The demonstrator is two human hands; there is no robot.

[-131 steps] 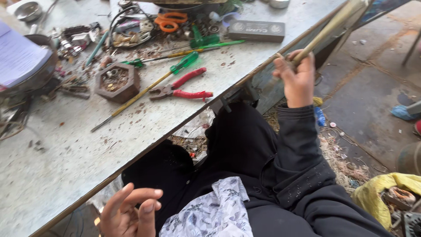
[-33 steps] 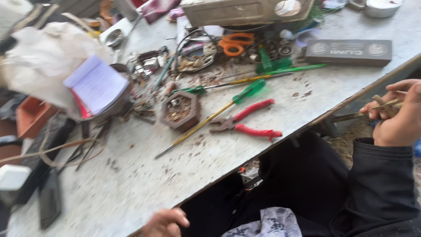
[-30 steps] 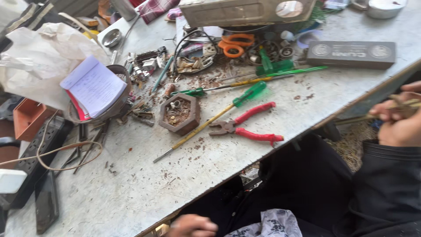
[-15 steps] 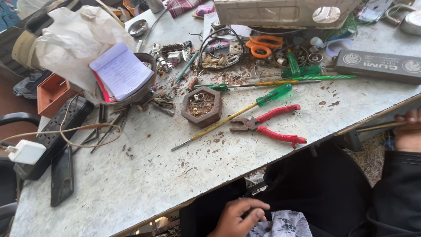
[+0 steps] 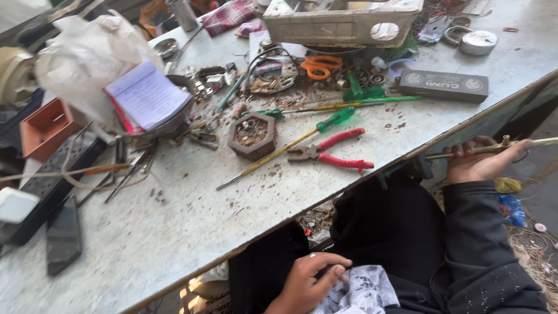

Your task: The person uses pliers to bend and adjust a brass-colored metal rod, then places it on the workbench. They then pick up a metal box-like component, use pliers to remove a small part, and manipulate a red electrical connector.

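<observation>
You have soft, even daylight on the pale table [image 5: 174, 232] with faint shadows, a washed-out upper left corner, dark murk beneath the edge, and slight blur throughout.

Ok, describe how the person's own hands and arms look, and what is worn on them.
Both hands are bare, no gloves. The left hand wears a thin ring on one finger. The right hand emerges from a long black sleeve with a ribbed cuff, speckled with pale dust lower down.

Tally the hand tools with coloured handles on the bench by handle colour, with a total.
Red-handled pliers: 1
Orange-handled scissors: 1
Green-handled screwdrivers: 3 (long one, one above it, one further back)
Total: 5
</observation>
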